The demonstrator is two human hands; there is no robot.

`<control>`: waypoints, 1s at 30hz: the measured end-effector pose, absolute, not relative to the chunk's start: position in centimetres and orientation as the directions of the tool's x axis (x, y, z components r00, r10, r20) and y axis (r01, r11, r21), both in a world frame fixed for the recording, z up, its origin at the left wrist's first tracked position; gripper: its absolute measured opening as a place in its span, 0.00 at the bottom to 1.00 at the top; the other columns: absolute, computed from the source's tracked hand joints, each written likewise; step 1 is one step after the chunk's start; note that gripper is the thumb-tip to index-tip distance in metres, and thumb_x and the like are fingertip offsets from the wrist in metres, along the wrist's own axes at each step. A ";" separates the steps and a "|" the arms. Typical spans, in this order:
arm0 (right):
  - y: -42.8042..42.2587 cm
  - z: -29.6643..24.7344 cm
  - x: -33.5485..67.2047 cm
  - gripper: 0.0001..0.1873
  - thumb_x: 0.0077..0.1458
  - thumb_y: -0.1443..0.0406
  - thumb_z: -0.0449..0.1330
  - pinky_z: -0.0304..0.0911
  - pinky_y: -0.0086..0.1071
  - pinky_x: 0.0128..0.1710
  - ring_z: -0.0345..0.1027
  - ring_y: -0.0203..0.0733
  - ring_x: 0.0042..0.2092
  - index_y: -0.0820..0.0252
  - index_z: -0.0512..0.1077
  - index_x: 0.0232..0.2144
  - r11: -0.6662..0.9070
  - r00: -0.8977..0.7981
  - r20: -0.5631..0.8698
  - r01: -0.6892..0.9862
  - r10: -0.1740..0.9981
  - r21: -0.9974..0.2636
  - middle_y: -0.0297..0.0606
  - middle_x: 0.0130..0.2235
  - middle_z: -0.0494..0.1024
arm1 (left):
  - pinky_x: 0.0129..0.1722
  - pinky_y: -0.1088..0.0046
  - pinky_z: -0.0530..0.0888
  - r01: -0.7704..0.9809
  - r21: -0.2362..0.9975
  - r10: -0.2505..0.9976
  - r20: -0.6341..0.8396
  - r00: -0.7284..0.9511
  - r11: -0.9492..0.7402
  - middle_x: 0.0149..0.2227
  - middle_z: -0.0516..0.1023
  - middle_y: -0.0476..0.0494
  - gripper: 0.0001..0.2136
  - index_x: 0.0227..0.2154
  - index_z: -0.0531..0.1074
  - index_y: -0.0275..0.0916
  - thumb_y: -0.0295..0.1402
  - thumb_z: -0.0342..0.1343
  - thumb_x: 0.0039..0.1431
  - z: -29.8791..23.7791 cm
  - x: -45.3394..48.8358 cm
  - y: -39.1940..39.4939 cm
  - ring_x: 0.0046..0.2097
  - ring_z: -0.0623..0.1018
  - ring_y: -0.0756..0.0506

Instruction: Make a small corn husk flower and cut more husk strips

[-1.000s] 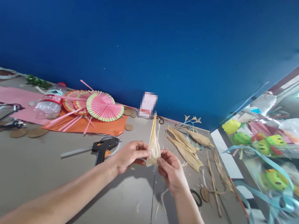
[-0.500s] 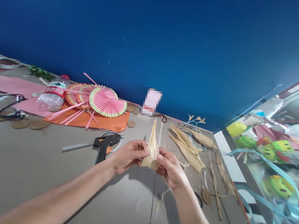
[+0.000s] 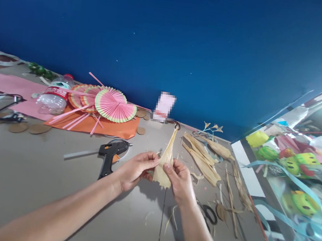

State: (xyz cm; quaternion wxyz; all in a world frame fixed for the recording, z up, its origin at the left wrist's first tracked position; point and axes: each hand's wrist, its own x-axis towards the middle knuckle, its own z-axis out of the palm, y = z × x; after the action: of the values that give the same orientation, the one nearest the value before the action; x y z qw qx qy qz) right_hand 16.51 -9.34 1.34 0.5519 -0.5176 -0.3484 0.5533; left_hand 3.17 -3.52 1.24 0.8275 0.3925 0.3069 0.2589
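Both my hands hold one dried corn husk (image 3: pixel 166 161) above the grey table (image 3: pixel 14 174). My left hand (image 3: pixel 136 169) pinches its left edge and my right hand (image 3: pixel 180 180) grips its lower right side with the thumb on top. The pale husk is wide at the bottom and tapers to a point that leans up and to the right.
A black glue gun (image 3: pixel 111 154) lies just left of my hands. More corn husks (image 3: pixel 201 160) lie to the right, scissors (image 3: pixel 210 214) near my right wrist. Pink paper fans (image 3: pixel 113 106), a plastic bottle (image 3: pixel 54 97) and orange paper (image 3: pixel 111 128) sit by the blue wall.
The husk's tip has tilted from upright to leaning right. My right thumb has moved onto the front of the husk, and both hands have turned it slightly.
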 end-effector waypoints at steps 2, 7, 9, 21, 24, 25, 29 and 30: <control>-9.4 1.1 16.5 0.14 0.43 0.57 0.62 0.61 0.29 0.22 0.66 0.36 0.22 0.62 0.68 0.29 -0.147 0.126 -0.186 -0.268 0.974 -0.952 0.33 0.21 0.73 | 0.19 0.81 0.63 -0.201 0.838 0.714 -0.279 0.643 0.508 0.20 0.62 0.54 0.12 0.24 0.61 0.37 0.40 0.55 0.47 1.2 3.3 -3.9 0.22 0.65 0.54; -9.5 0.8 16.7 0.11 0.43 0.60 0.62 0.61 0.29 0.25 0.65 0.35 0.22 0.62 0.68 0.28 -0.106 0.161 -0.165 -0.324 0.973 -0.940 0.33 0.23 0.74 | 0.17 0.82 0.56 -0.093 0.969 0.808 -0.135 0.573 0.228 0.16 0.56 0.58 0.11 0.25 0.59 0.39 0.40 0.51 0.51 1.8 3.1 -4.4 0.18 0.57 0.56; -9.5 0.8 16.8 0.10 0.43 0.61 0.62 0.60 0.28 0.24 0.65 0.34 0.22 0.62 0.69 0.27 -0.092 0.177 -0.160 -0.338 0.971 -0.937 0.33 0.23 0.74 | 0.18 0.81 0.56 -0.041 0.991 0.810 -0.078 0.581 0.125 0.16 0.55 0.58 0.10 0.25 0.59 0.38 0.40 0.50 0.52 2.0 2.9 -4.4 0.18 0.57 0.56; -10.2 1.4 16.3 0.11 0.53 0.62 0.52 0.53 0.26 0.24 0.56 0.32 0.22 0.62 0.71 0.26 0.041 0.296 0.269 0.599 0.917 -0.800 0.30 0.20 0.65 | 0.25 0.78 0.66 -0.009 0.997 0.805 -0.057 0.590 0.077 0.28 0.70 0.46 0.12 0.30 0.65 0.35 0.41 0.48 0.53 1.9 2.9 -4.6 0.30 0.71 0.50; -10.6 1.7 15.7 0.13 0.51 0.64 0.53 0.56 0.29 0.30 0.60 0.36 0.27 0.61 0.69 0.40 0.176 0.118 0.381 0.736 0.917 -0.653 0.33 0.24 0.68 | 0.30 0.75 0.68 -0.074 0.989 0.747 -0.048 0.663 0.129 0.29 0.73 0.43 0.13 0.28 0.67 0.34 0.41 0.50 0.52 2.0 3.0 -4.6 0.32 0.72 0.48; -10.7 1.8 15.6 0.14 0.50 0.65 0.54 0.57 0.30 0.31 0.60 0.37 0.28 0.61 0.68 0.41 0.213 0.065 0.388 0.745 0.920 -0.632 0.34 0.24 0.68 | 0.30 0.75 0.68 -0.097 0.983 0.743 -0.053 0.667 0.158 0.27 0.73 0.44 0.13 0.27 0.68 0.33 0.41 0.50 0.52 2.0 3.0 -4.5 0.31 0.72 0.48; -10.8 1.5 15.8 0.12 0.50 0.66 0.54 0.57 0.31 0.31 0.58 0.37 0.28 0.59 0.69 0.39 0.221 0.092 0.393 0.701 0.915 -0.678 0.34 0.24 0.66 | 0.26 0.74 0.68 -0.127 0.943 0.811 -0.189 0.554 0.307 0.24 0.74 0.45 0.13 0.26 0.69 0.33 0.41 0.53 0.48 1.8 3.0 -4.0 0.28 0.73 0.48; -10.7 1.4 16.0 0.11 0.49 0.66 0.54 0.58 0.30 0.30 0.58 0.37 0.27 0.59 0.68 0.38 0.187 0.160 0.390 0.676 0.907 -0.712 0.34 0.24 0.65 | 0.25 0.75 0.68 -0.124 0.935 0.826 -0.226 0.517 0.333 0.23 0.74 0.46 0.13 0.27 0.69 0.33 0.41 0.54 0.47 1.8 3.0 -3.9 0.26 0.73 0.48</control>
State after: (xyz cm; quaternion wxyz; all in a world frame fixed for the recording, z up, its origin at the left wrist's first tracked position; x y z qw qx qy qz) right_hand 15.97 -10.74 1.42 0.4369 -0.6237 -0.6346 0.1319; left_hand 3.04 -3.92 1.84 0.7287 0.4768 0.3681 0.3258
